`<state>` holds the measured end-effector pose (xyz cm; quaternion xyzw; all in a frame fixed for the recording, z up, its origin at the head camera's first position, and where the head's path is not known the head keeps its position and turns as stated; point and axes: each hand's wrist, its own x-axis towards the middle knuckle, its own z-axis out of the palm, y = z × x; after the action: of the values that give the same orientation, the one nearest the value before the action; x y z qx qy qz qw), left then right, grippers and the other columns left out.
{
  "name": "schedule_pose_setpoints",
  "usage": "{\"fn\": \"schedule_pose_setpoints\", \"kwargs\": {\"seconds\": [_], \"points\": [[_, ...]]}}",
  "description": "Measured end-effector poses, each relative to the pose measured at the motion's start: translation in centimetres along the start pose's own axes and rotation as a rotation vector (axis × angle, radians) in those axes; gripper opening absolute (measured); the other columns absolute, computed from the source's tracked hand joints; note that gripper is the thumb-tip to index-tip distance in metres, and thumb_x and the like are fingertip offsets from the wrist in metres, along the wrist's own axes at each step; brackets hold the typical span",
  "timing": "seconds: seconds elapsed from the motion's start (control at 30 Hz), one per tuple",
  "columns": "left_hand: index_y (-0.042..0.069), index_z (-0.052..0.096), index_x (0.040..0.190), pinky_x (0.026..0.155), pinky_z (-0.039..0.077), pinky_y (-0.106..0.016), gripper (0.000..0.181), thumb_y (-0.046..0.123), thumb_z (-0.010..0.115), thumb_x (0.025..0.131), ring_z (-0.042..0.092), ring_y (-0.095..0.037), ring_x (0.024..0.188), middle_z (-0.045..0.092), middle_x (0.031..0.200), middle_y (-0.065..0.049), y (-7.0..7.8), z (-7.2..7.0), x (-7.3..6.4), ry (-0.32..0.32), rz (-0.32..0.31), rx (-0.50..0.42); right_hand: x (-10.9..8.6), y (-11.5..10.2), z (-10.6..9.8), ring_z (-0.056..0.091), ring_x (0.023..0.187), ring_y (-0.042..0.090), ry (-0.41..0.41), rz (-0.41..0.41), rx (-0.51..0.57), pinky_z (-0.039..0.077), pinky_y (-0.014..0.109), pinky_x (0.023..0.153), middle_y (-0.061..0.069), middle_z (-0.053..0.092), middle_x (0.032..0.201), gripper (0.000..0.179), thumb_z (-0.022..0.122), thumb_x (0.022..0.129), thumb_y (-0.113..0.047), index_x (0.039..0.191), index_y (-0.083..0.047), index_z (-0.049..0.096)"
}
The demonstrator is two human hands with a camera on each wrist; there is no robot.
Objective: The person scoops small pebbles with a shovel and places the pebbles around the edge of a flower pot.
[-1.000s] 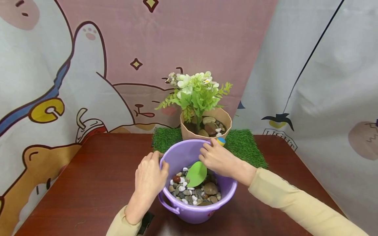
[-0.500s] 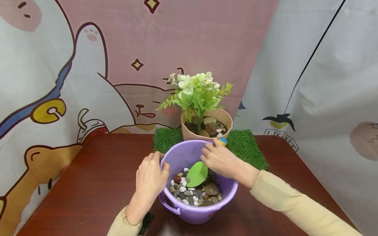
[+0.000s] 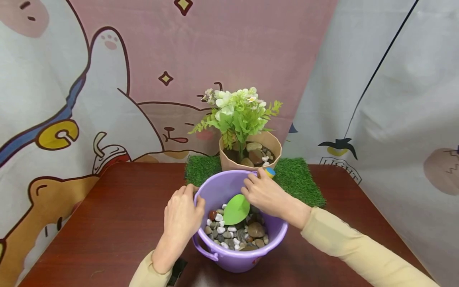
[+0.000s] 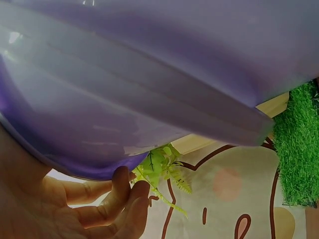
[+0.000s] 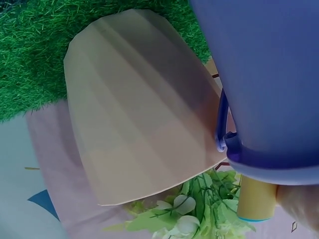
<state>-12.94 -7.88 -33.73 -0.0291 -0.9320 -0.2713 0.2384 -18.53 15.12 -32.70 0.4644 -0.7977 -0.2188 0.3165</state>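
A purple bucket (image 3: pixel 229 179) stands on the table, holding a bed of mixed pebbles (image 3: pixel 233 235). My left hand (image 3: pixel 183 215) grips its left rim, thumb on the inner side; the left wrist view shows curled fingers (image 4: pixel 134 209) at the rim. My right hand (image 3: pixel 265 193), over the far right rim, holds a toy shovel by its yellow handle (image 5: pixel 256 199) with a blue end. The shovel's green leaf-shaped blade (image 3: pixel 236 209) lies tilted on the pebbles inside the bucket. The hand hides the join between handle and blade.
Right behind the bucket stands a beige faceted flowerpot (image 3: pixel 229 159) with white flowers (image 3: pixel 240 107) and stones. It rests on a green turf mat (image 3: pixel 297 177) at the back of the brown table (image 3: pixel 118 223). The bucket's handle (image 3: pixel 206 251) hangs at its front left.
The green shovel blade has shifted slightly up and left over the pebbles, nudging a few beside it, including the red-brown one. My left hand and the bucket stay in place.
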Motion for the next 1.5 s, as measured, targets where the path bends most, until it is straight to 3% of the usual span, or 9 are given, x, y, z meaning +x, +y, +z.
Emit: {"fn": "schedule_pose_setpoints", "kwargs": {"seconds": [0.3,0.5,1.03,1.5], "points": [[0.004,0.066,0.094,0.065,0.049,-0.049,0.019,0.014,0.059,0.080,0.063,-0.033,0.081,0.066,0.085,-0.011,0.04,-0.01,-0.01,-0.007,-0.001,0.001,0.13,-0.06,-0.12,0.050,0.075,0.023,-0.014,0.011,-0.003,0.038,0.041,0.074,0.003,0.057,0.074,0.008,0.065,0.079,-0.016,0.075,-0.011,0.059],[0.003,0.067,0.095,0.064,0.049,-0.049,0.020,0.014,0.059,0.079,0.063,-0.032,0.080,0.066,0.084,-0.011,0.06,0.02,-0.01,-0.007,0.007,0.001,0.26,-0.24,0.12,0.050,0.074,0.023,0.027,0.023,0.011,0.039,0.040,0.071,0.003,0.055,0.073,0.009,0.061,0.081,-0.016,0.074,-0.012,0.057],[0.003,0.067,0.094,0.063,0.050,-0.049,0.019,0.013,0.059,0.079,0.063,-0.033,0.079,0.065,0.083,-0.011,0.08,-0.05,0.03,0.009,0.014,-0.003,0.56,-0.04,0.22,0.046,0.069,0.018,0.014,-0.049,0.100,0.033,0.035,0.068,-0.002,0.055,0.073,0.009,0.063,0.082,-0.021,0.076,-0.015,0.059],[0.003,0.067,0.094,0.064,0.050,-0.049,0.020,0.013,0.059,0.079,0.063,-0.033,0.080,0.066,0.084,-0.011,0.00,-0.01,0.05,0.001,0.008,-0.004,0.59,-0.28,0.12,0.045,0.072,0.019,-0.007,-0.036,0.121,0.033,0.036,0.068,-0.001,0.054,0.077,0.025,0.074,0.064,-0.015,0.080,-0.014,0.055]]}}
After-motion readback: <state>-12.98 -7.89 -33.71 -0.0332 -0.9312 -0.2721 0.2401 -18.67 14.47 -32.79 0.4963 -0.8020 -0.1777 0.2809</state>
